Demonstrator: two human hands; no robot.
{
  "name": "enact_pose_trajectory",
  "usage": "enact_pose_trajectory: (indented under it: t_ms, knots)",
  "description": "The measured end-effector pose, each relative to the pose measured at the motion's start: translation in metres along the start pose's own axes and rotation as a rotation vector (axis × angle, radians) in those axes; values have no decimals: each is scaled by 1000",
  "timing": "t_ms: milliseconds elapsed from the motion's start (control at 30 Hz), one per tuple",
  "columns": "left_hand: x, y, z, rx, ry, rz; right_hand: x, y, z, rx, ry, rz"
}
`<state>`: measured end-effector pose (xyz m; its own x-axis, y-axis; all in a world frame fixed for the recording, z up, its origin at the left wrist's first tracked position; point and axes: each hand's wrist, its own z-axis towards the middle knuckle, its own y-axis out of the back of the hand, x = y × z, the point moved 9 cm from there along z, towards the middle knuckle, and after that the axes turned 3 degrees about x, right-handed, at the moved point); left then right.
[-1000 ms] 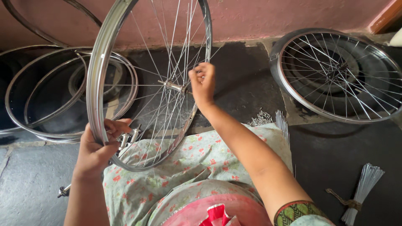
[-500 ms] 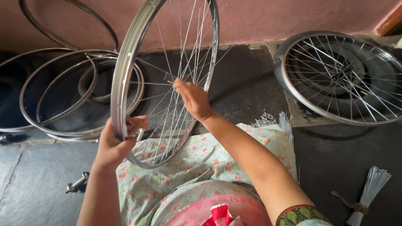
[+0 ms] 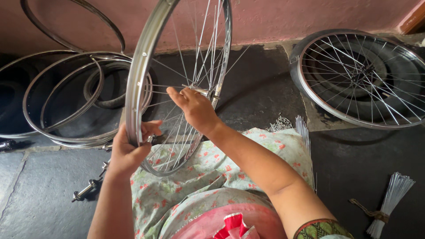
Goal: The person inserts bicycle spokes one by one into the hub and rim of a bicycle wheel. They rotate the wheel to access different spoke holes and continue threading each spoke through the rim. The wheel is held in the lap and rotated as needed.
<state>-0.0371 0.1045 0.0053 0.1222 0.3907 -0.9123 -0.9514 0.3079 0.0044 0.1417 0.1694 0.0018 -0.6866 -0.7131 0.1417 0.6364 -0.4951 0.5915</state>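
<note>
A shiny spoked bicycle wheel rim (image 3: 141, 66) stands upright on my lap, resting on flowered green cloth (image 3: 208, 177). My left hand (image 3: 128, 150) grips the rim's lower near edge. Reaching in among the spokes, my right hand (image 3: 195, 108) has its fingers at the hub (image 3: 208, 92) in the wheel's middle, touching the spokes there.
Bare metal rims (image 3: 66, 102) lie stacked on the dark floor at the left. A finished spoked wheel (image 3: 358, 75) lies flat at the right. A tied bundle of loose spokes (image 3: 389, 201) is at the lower right. Axle parts (image 3: 88, 188) lie near my left knee. A pink wall runs behind.
The wheel has turned more edge-on to me and shifted right. My right hand has moved down and left along the spokes toward the hub. My left hand stays on the rim.
</note>
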Motion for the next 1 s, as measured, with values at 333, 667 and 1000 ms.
enact_pose_trajectory:
  t_ms: [333,667,1000]
  knots:
    - [2,-4,-10,10,-14,67,-49,25,10,65,-200,-406]
    - [35,-2,-35,-60,-147,69,-72,-45,-16,40,-622,1495]
    - [48,-32,-62,-382,-90,396,-86,-67,-29,-12,-663,1510]
